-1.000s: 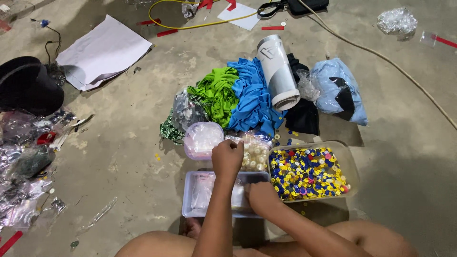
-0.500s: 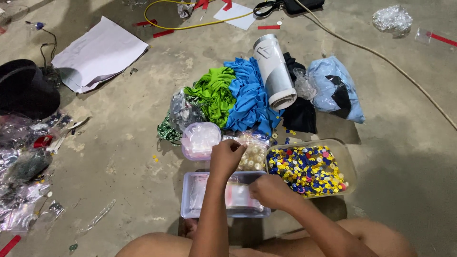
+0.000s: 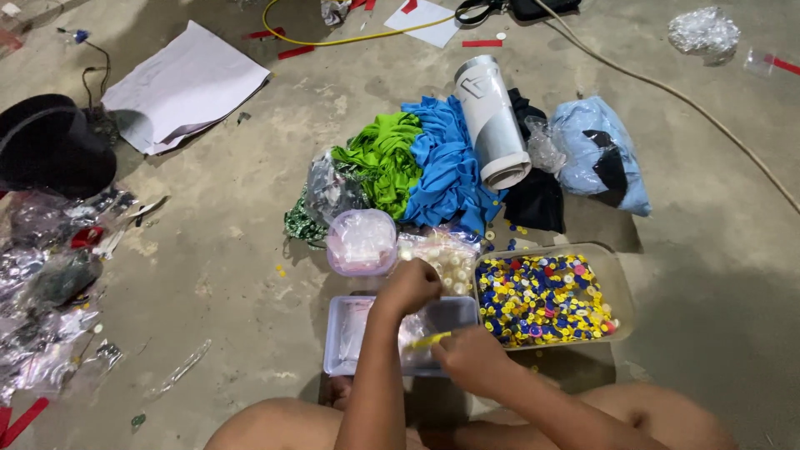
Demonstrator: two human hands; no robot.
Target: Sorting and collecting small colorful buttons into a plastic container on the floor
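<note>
Fingers of the right hand pinch a small yellow strip, closed around its near end. The left hand is curled shut just above, what it grips hidden inside the fist. Both hover over a clear rectangular tray on the concrete floor. Just right stands a tub of yellow, blue and red bottle caps; beyond lie a bag of white caps, a round lidded container, and green and blue cloth.
</note>
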